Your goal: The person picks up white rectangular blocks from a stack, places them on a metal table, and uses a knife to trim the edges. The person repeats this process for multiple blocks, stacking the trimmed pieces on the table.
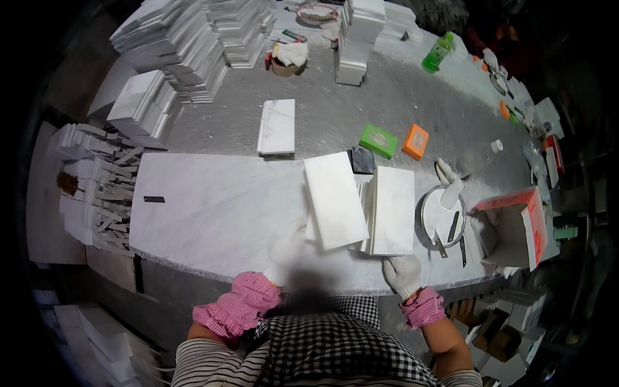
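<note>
White tile (335, 201) askew at left side of tile stack (394, 209), on pale work surface (206, 206). Left hand (284, 253) blurred near tile's lower left, can't tell if gripping. Right hand (403, 275) at stack's near end, fingers curled, can't confirm grip.

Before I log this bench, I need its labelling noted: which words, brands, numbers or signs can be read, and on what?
None can be quoted reliably.
Green box: print on top, too small.
Orange box: print on top, too small.
Carton: marks on its red side, unclear.
Green bottle: too blurred.
</note>
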### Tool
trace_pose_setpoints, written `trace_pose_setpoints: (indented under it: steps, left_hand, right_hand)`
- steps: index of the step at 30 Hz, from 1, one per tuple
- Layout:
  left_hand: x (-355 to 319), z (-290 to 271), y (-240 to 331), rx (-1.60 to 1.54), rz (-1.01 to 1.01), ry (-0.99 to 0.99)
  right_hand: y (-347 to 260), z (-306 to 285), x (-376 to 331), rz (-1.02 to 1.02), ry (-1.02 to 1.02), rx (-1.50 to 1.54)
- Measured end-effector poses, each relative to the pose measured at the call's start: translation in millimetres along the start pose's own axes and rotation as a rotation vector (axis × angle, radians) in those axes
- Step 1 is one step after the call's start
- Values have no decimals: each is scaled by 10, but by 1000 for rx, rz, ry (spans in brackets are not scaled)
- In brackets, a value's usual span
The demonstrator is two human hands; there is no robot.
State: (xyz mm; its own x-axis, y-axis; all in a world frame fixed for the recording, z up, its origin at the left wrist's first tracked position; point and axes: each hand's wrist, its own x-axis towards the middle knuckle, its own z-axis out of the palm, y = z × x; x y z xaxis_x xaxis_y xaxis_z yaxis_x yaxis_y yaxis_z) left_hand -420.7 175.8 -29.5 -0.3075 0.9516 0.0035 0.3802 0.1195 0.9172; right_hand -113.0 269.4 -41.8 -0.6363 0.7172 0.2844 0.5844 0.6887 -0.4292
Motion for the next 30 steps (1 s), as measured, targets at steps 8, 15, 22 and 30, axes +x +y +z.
trace_pose_setpoints:
  steps: [8,15,22,30]
  left_hand:
    - [-79,169,-346,222,161,268]
    - [-76,344,-456,202,192,370]
    - [-316,367,-278,184,10,355]
    - [-849,481,-281,130,146,365]
  right_hand:
    - [107,95,-197,-38,24,-92]
    - [1,24,-243,-27,68,-74]
    - [-12,99,-289,-90,142,-73]
    - [17,197,-442,-14,211,-127]
